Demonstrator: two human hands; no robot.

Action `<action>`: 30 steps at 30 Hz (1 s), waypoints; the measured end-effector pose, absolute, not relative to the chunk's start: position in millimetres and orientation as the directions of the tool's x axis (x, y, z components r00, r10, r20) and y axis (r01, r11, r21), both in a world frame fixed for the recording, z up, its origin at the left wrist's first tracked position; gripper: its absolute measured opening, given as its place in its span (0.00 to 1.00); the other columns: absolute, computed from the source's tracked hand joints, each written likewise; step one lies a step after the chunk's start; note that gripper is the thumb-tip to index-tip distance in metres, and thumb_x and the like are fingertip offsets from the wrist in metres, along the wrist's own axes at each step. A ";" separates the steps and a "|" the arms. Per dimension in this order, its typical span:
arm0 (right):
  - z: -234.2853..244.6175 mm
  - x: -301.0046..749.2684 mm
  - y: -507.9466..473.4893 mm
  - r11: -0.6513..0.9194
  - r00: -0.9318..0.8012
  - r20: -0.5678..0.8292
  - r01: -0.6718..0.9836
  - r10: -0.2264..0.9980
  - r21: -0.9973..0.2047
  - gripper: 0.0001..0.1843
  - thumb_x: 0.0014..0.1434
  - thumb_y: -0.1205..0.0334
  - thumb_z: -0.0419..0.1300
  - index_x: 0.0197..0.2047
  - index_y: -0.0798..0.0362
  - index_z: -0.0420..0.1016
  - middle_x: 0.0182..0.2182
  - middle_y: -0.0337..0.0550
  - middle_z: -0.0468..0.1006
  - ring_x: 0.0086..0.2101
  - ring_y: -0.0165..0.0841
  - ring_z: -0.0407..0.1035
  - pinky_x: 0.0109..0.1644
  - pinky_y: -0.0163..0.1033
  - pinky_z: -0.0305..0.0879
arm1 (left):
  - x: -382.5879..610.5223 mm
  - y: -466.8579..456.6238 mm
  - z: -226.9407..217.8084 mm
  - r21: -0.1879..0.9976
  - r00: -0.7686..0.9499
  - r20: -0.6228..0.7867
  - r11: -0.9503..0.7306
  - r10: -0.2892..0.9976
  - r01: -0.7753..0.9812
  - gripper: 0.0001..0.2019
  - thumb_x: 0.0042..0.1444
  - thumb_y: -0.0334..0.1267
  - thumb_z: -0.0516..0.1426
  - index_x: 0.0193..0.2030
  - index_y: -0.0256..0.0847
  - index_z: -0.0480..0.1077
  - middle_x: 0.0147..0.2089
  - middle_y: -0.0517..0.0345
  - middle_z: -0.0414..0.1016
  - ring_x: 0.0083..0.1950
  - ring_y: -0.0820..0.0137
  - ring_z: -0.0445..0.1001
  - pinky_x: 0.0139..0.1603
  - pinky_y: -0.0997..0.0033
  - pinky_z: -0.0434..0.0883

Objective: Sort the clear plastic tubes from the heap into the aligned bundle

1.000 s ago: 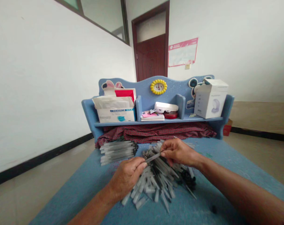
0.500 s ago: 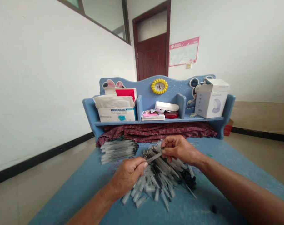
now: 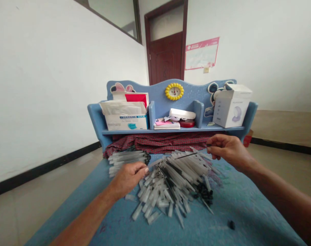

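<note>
My left hand (image 3: 129, 176) is closed on one end of a translucent pen barrel (image 3: 155, 163), with thumb and forefinger pinching it. Out to the right, my right hand (image 3: 228, 150) pinches the end of a thin dark pen refill (image 3: 188, 155). The refill slants down toward the barrel's far end; whether its tip is still inside, I cannot tell. Below both hands spreads a heap of translucent pen parts (image 3: 176, 177), with dark refills among them. Small black pen caps or plugs (image 3: 205, 192) lie at the heap's right side.
A neat stack of pens (image 3: 127, 159) lies behind my left hand on the blue desk (image 3: 119, 225). One black piece (image 3: 231, 224) rests near the front right. Behind are a checked cloth (image 3: 155, 141) and a shelf holding a mask box (image 3: 127, 119) and a white carton (image 3: 232, 107).
My hands have moved apart, the right one up and to the right, the left one slightly left. A length of dark refill now shows between them beyond the barrel.
</note>
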State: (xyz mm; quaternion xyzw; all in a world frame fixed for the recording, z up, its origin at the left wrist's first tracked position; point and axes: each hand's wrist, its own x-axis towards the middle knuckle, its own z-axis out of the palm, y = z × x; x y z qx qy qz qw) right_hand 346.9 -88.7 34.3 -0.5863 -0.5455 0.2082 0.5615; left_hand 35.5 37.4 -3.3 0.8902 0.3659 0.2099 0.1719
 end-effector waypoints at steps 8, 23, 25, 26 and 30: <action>-8.8 316.5 -103.8 0.386 -0.002 0.725 0.847 0.689 -0.364 0.06 0.57 0.67 0.54 0.34 0.54 0.72 0.26 0.40 0.76 0.26 0.29 0.70 0.33 0.33 0.63 | 47.2 29.2 -6.3 0.421 0.599 0.260 -0.647 0.758 0.636 0.18 0.56 0.47 0.45 0.27 0.38 0.70 0.23 0.62 0.67 0.29 0.69 0.68 0.31 0.74 0.61; -8.3 320.5 -134.6 0.146 -0.112 0.154 0.962 0.982 -0.231 0.05 0.55 0.67 0.56 0.31 0.52 0.73 0.22 0.40 0.74 0.25 0.30 0.68 0.29 0.33 0.54 | 49.3 20.5 -4.1 0.436 0.582 0.313 -0.658 0.750 0.614 0.15 0.55 0.45 0.49 0.31 0.38 0.72 0.24 0.62 0.72 0.29 0.70 0.71 0.29 0.76 0.63; -11.0 320.4 -132.9 0.125 -0.088 0.164 0.964 0.983 -0.234 0.05 0.56 0.65 0.56 0.34 0.52 0.74 0.23 0.41 0.75 0.26 0.32 0.69 0.30 0.34 0.55 | 49.8 19.1 -5.0 0.433 0.581 0.323 -0.663 0.747 0.611 0.15 0.56 0.45 0.50 0.33 0.38 0.73 0.26 0.61 0.74 0.29 0.70 0.71 0.30 0.76 0.64; -11.2 320.9 -132.1 0.119 -0.078 0.171 0.962 0.982 -0.245 0.06 0.56 0.64 0.56 0.35 0.52 0.74 0.24 0.42 0.76 0.27 0.32 0.69 0.30 0.34 0.55 | 50.1 18.2 -5.1 0.433 0.583 0.328 -0.667 0.743 0.607 0.15 0.56 0.44 0.50 0.34 0.37 0.73 0.27 0.61 0.74 0.30 0.70 0.72 0.31 0.76 0.65; -5.5 323.8 -131.0 0.111 -0.044 0.203 0.936 0.978 -0.333 0.12 0.61 0.61 0.51 0.33 0.53 0.74 0.24 0.41 0.75 0.26 0.30 0.69 0.31 0.34 0.58 | 52.3 11.8 -2.8 0.418 0.621 0.366 -0.719 0.693 0.555 0.12 0.56 0.39 0.50 0.38 0.36 0.73 0.34 0.56 0.77 0.36 0.68 0.74 0.38 0.74 0.67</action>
